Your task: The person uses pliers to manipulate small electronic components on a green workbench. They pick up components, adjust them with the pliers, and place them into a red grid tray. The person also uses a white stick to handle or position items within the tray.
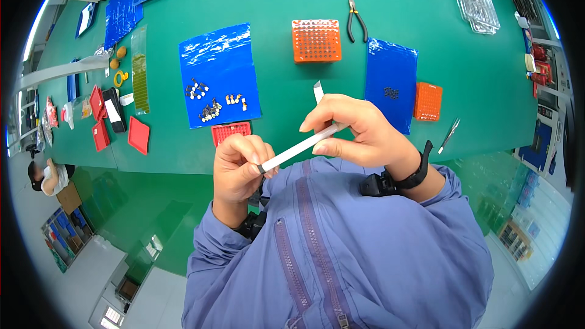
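In front of my chest a slim white stick (297, 149) slants up to the right. The thumb and fingers of my left hand (239, 167) pinch its lower left end, where a small black part (262, 169) shows. My right hand (359, 128) is closed on the stick's upper end, thumb below and fingers above. Just beyond the right fingers a flat white piece with a slanted grey tip (318, 90) sticks out; I cannot tell whether it is held or lies on the table. A red tray (231, 131) with small holes is partly hidden behind my left hand.
On the green table (277, 94), a blue sheet (222, 67) bears small parts in groups. Another blue sheet (390, 67) carries dark bits. Nearby lie orange perforated blocks (316, 41), pliers (354, 21) and tweezers (450, 136). A person (53, 176) is at far left.
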Demonstrator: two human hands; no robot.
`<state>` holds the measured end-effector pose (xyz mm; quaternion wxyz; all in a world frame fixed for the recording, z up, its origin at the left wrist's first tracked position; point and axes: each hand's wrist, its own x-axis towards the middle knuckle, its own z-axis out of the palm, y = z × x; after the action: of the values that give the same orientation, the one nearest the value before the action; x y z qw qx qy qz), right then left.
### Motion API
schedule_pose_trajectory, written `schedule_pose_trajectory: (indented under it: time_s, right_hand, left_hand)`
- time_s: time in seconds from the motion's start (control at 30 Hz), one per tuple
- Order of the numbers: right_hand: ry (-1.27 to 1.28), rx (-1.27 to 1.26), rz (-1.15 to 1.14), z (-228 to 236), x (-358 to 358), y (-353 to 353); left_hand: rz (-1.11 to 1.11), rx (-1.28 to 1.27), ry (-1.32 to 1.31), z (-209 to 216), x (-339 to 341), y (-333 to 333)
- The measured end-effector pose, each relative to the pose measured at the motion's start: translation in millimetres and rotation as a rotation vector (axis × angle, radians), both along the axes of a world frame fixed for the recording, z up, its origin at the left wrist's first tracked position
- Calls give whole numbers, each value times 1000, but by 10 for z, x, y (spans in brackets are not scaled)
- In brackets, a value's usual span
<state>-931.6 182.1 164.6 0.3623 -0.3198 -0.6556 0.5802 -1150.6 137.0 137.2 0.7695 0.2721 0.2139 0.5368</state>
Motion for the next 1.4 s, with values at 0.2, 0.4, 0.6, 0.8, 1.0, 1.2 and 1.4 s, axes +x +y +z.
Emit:
schedule_pose_trajectory:
  time_s: [0.2, 0.4, 0.6, 0.8, 1.0, 1.2, 1.4]
  right_hand:
    - [-38, 71, -46, 13, -54, -34]
    - [-106, 72, 21, 7, -35, -42]
    - [-77, 108, -16, -9, -83, -61]
    - [-135, 70, 36, -44, -71, -82]
    - [-147, -6, 22, -200, -141, -169]
    - [-221, -77, -7, -340, -182, -240]
    - [-309, -491, -72, -869, -175, -138]
  left_hand:
    - [16, 10, 11, -30, -23, -21]
    - [24, -4, -5, -50, -33, -32]
    - [16, 1, 14, -86, -57, -27]
    - [28, -28, 137, -101, -54, -66]
    - [82, -84, 127, -203, -129, -122]
    - [212, -175, 269, -285, -158, -216]
    - [193, -288, 464, -429, -336, -296]
